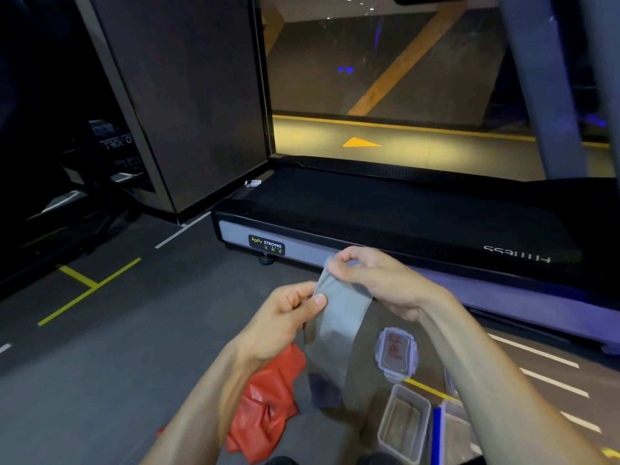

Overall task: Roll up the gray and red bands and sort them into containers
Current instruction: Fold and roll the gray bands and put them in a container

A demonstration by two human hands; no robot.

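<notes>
Both hands are clamped on the top end of the gray band (339, 317), held up in the air over the floor: left hand (285, 317) pinching the near edge, right hand (372, 276) pinching the top corner. The band's long axis runs pretty much straight up and down, free end dangling toward the floor. Main risk imo: the stuff looks slippery and stretchy, so the first turn could slide loose or roll crooked. The tail could also drag over the red band (268, 407) or clip the clear container (404, 424) below.
</notes>
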